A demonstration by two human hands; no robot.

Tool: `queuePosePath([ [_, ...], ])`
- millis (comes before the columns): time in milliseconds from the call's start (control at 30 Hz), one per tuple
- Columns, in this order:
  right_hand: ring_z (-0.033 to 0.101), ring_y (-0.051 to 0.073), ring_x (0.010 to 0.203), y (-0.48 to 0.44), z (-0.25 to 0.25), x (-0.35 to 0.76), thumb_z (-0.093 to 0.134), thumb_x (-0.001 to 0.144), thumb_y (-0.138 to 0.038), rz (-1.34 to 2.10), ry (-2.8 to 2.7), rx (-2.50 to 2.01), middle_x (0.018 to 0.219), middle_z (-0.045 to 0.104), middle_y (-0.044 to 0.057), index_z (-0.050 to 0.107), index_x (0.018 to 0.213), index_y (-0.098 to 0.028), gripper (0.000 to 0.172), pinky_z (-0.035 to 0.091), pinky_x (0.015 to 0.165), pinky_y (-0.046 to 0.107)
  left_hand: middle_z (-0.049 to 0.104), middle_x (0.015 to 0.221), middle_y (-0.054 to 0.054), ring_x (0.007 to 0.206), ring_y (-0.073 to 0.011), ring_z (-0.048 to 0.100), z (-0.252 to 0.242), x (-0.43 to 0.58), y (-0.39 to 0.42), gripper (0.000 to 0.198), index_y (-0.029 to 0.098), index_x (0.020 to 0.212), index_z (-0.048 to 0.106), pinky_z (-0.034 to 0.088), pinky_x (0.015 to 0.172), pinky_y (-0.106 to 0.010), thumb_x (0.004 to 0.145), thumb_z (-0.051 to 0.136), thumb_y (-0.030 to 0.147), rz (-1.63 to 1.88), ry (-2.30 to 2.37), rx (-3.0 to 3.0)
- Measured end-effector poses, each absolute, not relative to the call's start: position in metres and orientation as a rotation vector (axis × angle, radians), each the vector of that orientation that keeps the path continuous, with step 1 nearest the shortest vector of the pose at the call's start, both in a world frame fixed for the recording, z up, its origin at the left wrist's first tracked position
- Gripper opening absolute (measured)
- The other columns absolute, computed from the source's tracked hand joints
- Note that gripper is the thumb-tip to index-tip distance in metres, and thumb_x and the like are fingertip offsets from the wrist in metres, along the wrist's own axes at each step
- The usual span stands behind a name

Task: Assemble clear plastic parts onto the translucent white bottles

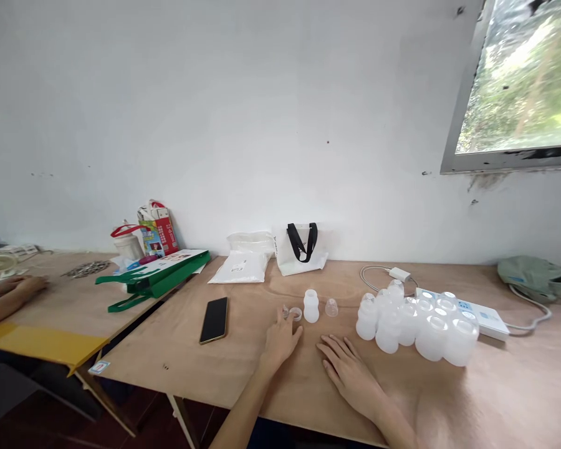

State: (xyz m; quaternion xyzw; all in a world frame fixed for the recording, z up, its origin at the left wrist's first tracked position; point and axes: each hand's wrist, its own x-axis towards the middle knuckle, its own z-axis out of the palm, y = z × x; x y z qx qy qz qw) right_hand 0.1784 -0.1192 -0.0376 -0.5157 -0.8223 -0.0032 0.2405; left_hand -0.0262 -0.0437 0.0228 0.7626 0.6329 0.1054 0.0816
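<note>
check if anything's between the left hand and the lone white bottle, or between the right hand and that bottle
A small clear ring lies between the left hand's fingertips and the lone white bottle. Between the right hand and that bottle, nothing visible stands in the way.

- Pale grey wall (215, 112), flecked with dark marks (460, 10)
- Metal-framed window (523, 68) upper right, bright greenery (542, 87) outside
- Brown surface (191, 368) against the wall
- Second surface (77, 305) at left, yellow-edged
- Dark reddish floor (143, 418)
</note>
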Motion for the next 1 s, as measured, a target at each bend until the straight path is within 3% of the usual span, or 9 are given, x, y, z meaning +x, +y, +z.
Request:
queuePosePath([
  [133, 0.054, 0.028, 0.142, -0.118, -0.037, 0.178, 0.042, 0.105, -0.026, -0.011, -2.257, -1.410, 0.153, 0.059, 0.006, 0.063, 0.143, -0.026, 0.043, 0.042, 0.120, 0.057, 0.035, 0.165, -0.017, 0.115, -0.0318, 0.071, 0.020, -0.026, -0.037, 0.043, 0.024, 0.141, 0.058, 0.054, 0.100, -0.042, 0.103, 0.049, 0.041, 0.297, 1.906, 2.288],
  [433, 0.057, 0.029, 0.139, -0.121, -0.032, 0.179, 0.045, 0.104, -0.027, 0.030, -2.246, -1.383, 0.153, 0.059, 0.005, 0.065, 0.140, -0.030, 0.042, 0.046, 0.118, 0.055, 0.059, 0.137, -0.010, 0.099, -0.0259, 0.071, 0.031, -0.038, -0.049, 0.028, 0.025, 0.122, 0.066, 0.054, 0.089, -0.035, 0.102, 0.049, 0.033, 0.452, 1.731, 2.316],
  [533, 0.052, 0.028, 0.144, -0.116, -0.009, 0.177, 0.045, 0.104, -0.028, -0.001, -2.180, -1.282, 0.161, 0.049, 0.003, 0.058, 0.146, -0.034, 0.045, 0.049, 0.115, 0.050, 0.060, 0.130, -0.006, 0.097, -0.0225, 0.070, 0.027, -0.045, -0.060, 0.021, 0.026, 0.112, 0.068, 0.054, 0.088, -0.032, 0.099, 0.055, 0.036, 0.481, 1.593, 2.298],
  [600, 0.045, 0.028, 0.149, -0.104, 0.011, 0.174, 0.042, 0.104, -0.026, -0.077, -2.141, -1.205, 0.163, 0.046, 0.003, 0.053, 0.150, -0.035, 0.049, 0.044, 0.119, 0.052, 0.060, 0.128, -0.005, 0.095, -0.0205, 0.070, 0.024, -0.047, -0.067, 0.018, 0.027, 0.109, 0.069, 0.054, 0.086, -0.030, 0.097, 0.060, 0.037, 0.498, 1.567, 2.269],
  [667, 0.045, 0.028, 0.149, -0.085, 0.028, 0.170, 0.040, 0.105, -0.026, -0.128, -2.113, -1.163, 0.164, 0.045, 0.006, 0.050, 0.152, -0.032, 0.048, 0.040, 0.121, 0.055, 0.060, 0.128, -0.003, 0.094, -0.0195, 0.070, 0.021, -0.047, -0.072, 0.016, 0.028, 0.107, 0.069, 0.054, 0.084, -0.029, 0.096, 0.062, 0.038, 0.538, 1.596, 2.240],
  [800, 0.048, 0.030, 0.145, -0.042, 0.033, 0.161, 0.039, 0.107, -0.034, -0.175, -1.933, -1.193, 0.166, 0.040, 0.012, 0.036, 0.159, -0.027, 0.052, 0.046, 0.114, 0.054, 0.061, 0.131, 0.000, 0.095, -0.0187, 0.071, 0.016, -0.047, -0.079, 0.015, 0.029, 0.105, 0.070, 0.053, 0.085, -0.029, 0.095, 0.064, 0.039, 0.656, 1.626, 2.203],
  [1000, 0.042, 0.031, 0.150, -0.015, -0.003, 0.158, 0.046, 0.106, -0.033, -0.339, -1.831, -1.116, 0.162, 0.044, 0.014, 0.032, 0.158, -0.027, 0.054, 0.027, 0.127, 0.061, 0.061, 0.137, -0.001, 0.106, -0.0235, 0.070, 0.017, -0.046, -0.081, 0.023, 0.032, 0.117, 0.070, 0.053, 0.087, -0.031, 0.097, 0.058, 0.034, 0.635, 1.596, 2.199],
])
